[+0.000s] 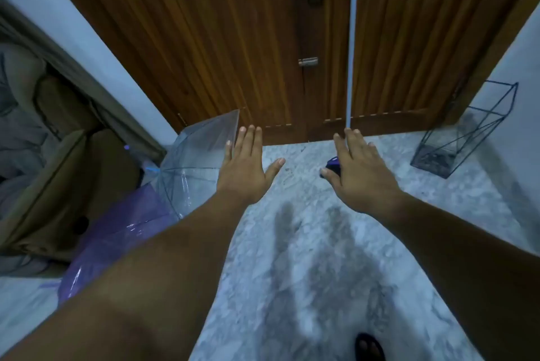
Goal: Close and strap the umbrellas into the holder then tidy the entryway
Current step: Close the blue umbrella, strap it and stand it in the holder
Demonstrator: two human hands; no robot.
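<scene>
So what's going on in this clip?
A person stands in an entryway facing a wooden door, both arms stretched forward. The left hand and right hand are spread flat and hold nothing. Two open umbrellas, one clear and one purple, lie on the floor at left. The wire holder stands at right with no umbrella in it, so no umbrella is closed or strapped yet.

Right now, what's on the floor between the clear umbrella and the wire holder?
Head view: both hands, left and right, hover over the marble floor between clear umbrella and wire holder. A dark blue object lies under the right hand.
</scene>
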